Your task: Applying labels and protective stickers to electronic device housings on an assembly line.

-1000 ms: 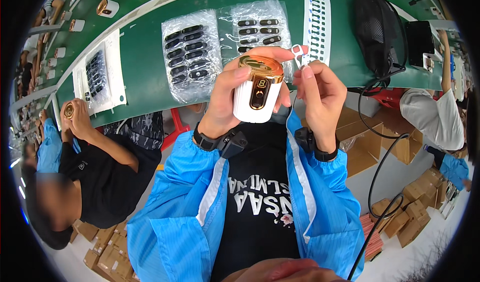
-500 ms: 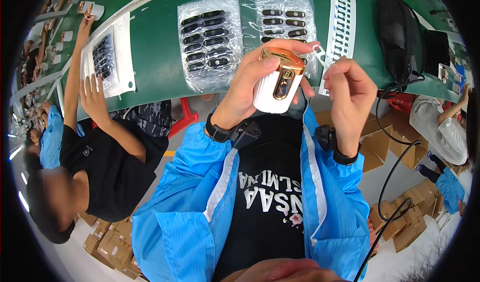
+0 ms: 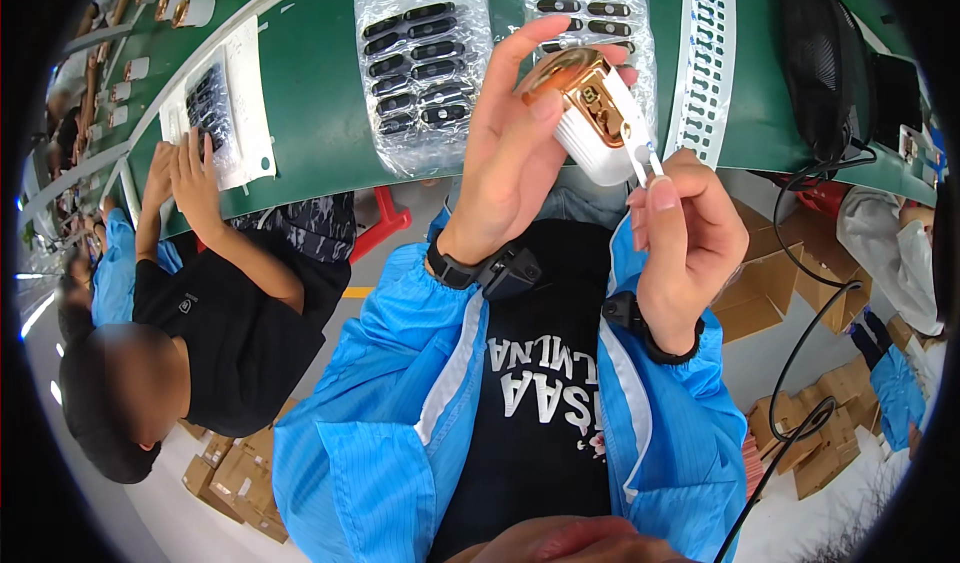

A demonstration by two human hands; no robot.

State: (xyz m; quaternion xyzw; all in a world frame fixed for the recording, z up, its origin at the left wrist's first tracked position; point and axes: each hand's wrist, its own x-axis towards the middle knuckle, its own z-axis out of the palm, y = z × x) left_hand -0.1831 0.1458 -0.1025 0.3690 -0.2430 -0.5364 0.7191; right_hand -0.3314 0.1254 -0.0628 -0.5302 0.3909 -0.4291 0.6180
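Observation:
My left hand [image 3: 505,148] grips a ribbed white cylindrical device [image 3: 598,153] with a shiny gold top. The device is tilted, and its gold-framed oval panel faces up and to the right. Between thumb and fingers, my right hand [image 3: 695,228] pinches a thin white adhesive strip [image 3: 643,158] with an elongated frame shape. The strip's far end lies at the lower edge of the gold panel; whether it touches cannot be made out. Beyond my hands lie black oval panels [image 3: 435,68] on clear plastic wrap [image 3: 470,153], and a white sticker sheet [image 3: 703,83] with dark cutouts.
A green worktable [image 3: 310,83] spans the far side, with a black mesh bag [image 3: 815,73] at its right. A black cable [image 3: 790,363] hangs down on the right. To the left, a co-worker [image 3: 230,353] handles panels on a white board [image 3: 250,113]. Cardboard boxes [image 3: 760,283] stand below.
The device has turned and tilted to the right in my left hand. My right hand has lowered, bringing the strip against or close to the panel. The co-worker's far hand has come back.

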